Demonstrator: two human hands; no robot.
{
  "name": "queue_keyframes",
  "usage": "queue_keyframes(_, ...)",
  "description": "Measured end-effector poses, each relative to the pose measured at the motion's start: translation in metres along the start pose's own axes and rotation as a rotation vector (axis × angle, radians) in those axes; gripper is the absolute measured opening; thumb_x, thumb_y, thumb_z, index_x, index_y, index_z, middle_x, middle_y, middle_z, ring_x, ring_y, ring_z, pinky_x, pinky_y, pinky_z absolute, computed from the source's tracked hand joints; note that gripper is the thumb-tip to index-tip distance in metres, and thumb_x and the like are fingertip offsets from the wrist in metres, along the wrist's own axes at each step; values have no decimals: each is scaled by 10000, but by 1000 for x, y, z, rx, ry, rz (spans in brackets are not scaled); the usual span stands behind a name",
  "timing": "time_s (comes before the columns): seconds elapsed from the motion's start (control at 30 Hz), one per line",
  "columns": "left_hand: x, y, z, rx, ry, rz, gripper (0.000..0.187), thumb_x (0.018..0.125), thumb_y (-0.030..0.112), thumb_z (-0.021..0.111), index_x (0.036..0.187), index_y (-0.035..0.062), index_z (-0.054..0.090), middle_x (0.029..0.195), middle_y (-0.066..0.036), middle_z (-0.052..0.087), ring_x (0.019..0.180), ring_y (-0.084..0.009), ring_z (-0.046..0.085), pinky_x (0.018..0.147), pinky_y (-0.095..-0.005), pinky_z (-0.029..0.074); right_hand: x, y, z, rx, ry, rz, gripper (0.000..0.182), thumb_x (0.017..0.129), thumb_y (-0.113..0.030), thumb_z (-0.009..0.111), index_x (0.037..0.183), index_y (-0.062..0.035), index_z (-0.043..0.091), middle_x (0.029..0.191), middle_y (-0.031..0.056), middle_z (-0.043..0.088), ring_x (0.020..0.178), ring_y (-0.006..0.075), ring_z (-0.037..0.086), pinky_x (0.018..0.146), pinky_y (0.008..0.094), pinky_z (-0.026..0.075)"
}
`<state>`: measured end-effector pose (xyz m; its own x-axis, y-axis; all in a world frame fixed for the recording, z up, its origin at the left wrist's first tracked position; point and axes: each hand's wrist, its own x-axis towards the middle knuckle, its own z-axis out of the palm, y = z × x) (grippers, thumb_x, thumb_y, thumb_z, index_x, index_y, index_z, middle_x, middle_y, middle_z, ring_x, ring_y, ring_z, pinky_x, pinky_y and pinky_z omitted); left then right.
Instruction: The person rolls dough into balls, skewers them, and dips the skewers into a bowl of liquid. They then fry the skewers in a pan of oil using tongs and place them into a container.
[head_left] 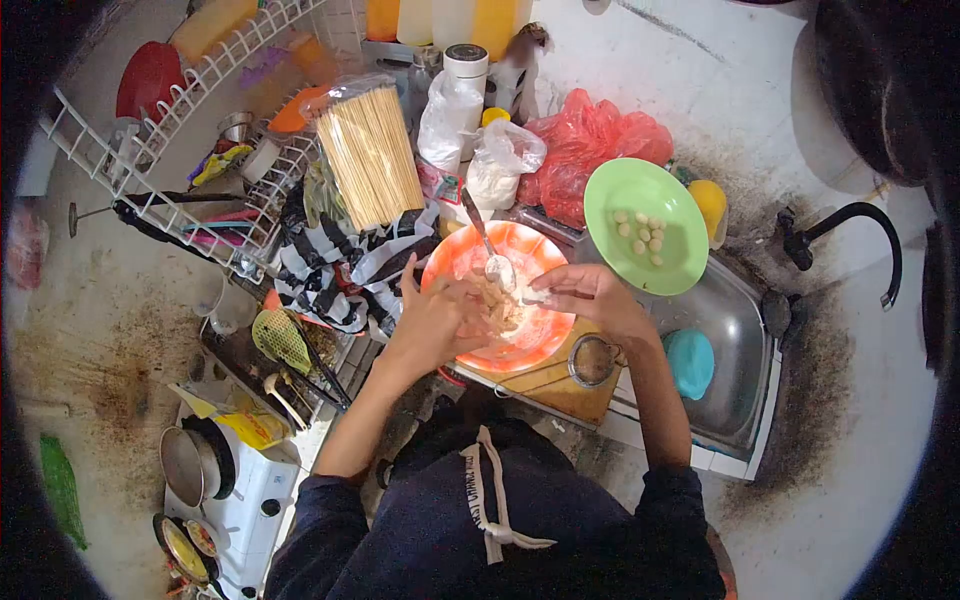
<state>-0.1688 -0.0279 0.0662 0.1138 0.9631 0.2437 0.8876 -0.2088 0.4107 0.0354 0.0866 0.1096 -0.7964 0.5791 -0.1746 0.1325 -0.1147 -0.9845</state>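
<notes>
While the left hand (445, 315) and right hand (595, 298) are curving apart, grips unclear, mid-frame dough (506, 312), likely soft, is calling for edge pinching.

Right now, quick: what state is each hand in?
Left hand: partly open, fingers curved at the mixture in the orange bowl; grip cannot be told.
Right hand: thumb and fingers close together by the bowl's edge; anything held is unclear.

left hand (438, 318): fingers spread | right hand (600, 298): fingers bent inward | forearms (362, 420): bare, reaching forward
</notes>
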Motion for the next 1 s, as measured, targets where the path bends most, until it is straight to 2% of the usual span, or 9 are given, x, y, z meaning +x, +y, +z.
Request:
queue_keyframes(0.17,14,3,-8,23,-146,40,150,631,262,722,747,181,673,980,57,598,1057,-151,494,1024,-549,75,4,12,4,127,5,-111,231,780,-25,627,995,19,555,972,52,601,889,118,578,821,246,464)
queue_keyframes(0.27,22,4,-15,-30,-195,53,226,646,241,719,834,136,650,983,14,592,1050,-175,498,1042,-489,138,5,20,-2,164,-16,-122,220,776,-22,632,983,18,568,928,58,612,852,109,586,792,238,478)
queue_keyframes(0.37,27,0,-18,-422,-355,43,416,700,221,684,1075,88,562,1098,-70,556,1132,-220,454,1042,-396,213,1,17,-3,39,12,-114,176,772,-7,632,940,24,592,875,71,625,808,104,595,760,228,488)
queue_keyframes(0.43,29,8,-12,-1160,-122,51,504,835,298,553,1254,58,406,1240,-124,479,1184,-241,422,1014,-355,268,-2,11,8,52,33,-145,144,772,-25,637,908,17,613,862,67,631,794,106,596,742,232,490)
queue_keyframes(0.47,34,13,-8,-1160,-118,49,504,835,298,553,1254,58,406,1240,-124,479,1184,-241,422,1014,-355,268,-2,10,16,64,53,-175,116,772,-43,643,875,9,635,850,64,637,780,108,597,724,237,492)
queue_keyframes(0.53,48,28,4,-2020,37,-88,575,905,410,385,1313,15,295,1324,-158,377,1227,-243,373,1032,-359,258,2,18,33,-91,120,-277,117,760,-59,652,865,-6,650,849,71,643,770,120,603,708,245,491)
queue_keyframes(0.7,58,57,8,-2281,356,-214,553,930,420,299,1324,33,270,1334,-143,362,1240,-222,349,1049,-339,259,2,5,54,-796,474,-709,164,686,-91,678,850,-80,678,884,65,546,802,199,536,695,300,437)
queue_keyframes(0.87,56,60,12,-2224,553,-520,443,945,301,338,1304,42,319,1296,-47,422,1207,-151,388,1005,-295,345,-4,-1,52,-751,466,-628,212,694,-113,677,903,-86,649,905,59,506,830,215,501,710,316,410)
queue_keyframes(1.0,57,47,10,-2359,620,-379,433,944,310,342,1294,56,349,1255,-19,466,1149,-129,445,967,-274,385,-10,-7,62,-873,487,-747,329,768,-168,595,1085,-85,560,986,79,569,893,260,517,748,366,389)
